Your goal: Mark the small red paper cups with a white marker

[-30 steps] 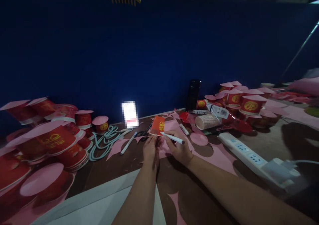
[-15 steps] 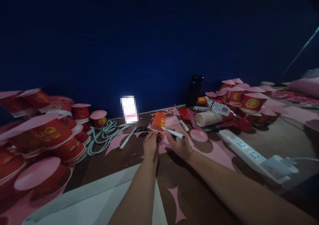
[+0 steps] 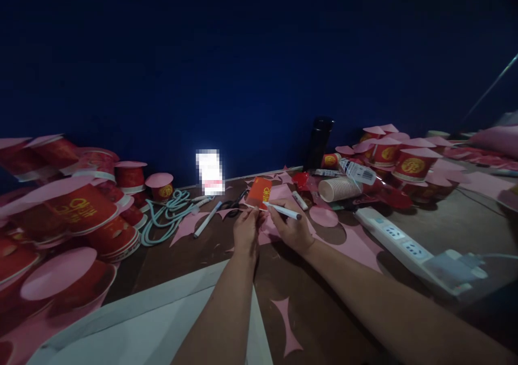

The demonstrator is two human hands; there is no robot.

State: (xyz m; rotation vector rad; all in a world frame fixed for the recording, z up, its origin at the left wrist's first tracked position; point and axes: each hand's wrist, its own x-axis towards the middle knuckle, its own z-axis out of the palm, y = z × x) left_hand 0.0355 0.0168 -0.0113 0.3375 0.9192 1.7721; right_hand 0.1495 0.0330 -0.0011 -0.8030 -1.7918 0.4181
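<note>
In the middle of the head view, my left hand (image 3: 245, 230) is closed on the lower edge of a red paper cup (image 3: 258, 192) with gold characters. My right hand (image 3: 294, 231) grips a white marker pen (image 3: 285, 211) with a dark end. The pen's tip is at the cup's lower right, by the gold characters; whether it touches cannot be made out. Beneath both hands lies a cut-out pink paper sheet (image 3: 360, 246). To the left rest another white pen (image 3: 208, 219) and black scissors (image 3: 232, 207).
Red cups with pink discs (image 3: 87, 206) pile up at left, more (image 3: 415, 165) at right. A pale green cable (image 3: 162, 230), a glowing blurred screen (image 3: 209, 171), a black bottle (image 3: 319, 144), a stack of paper cups (image 3: 340, 190) and a power strip (image 3: 399, 241) surround the work.
The view has shifted slightly. Both hands keep their hold on the cup and the pen, with hardly any movement between them.
</note>
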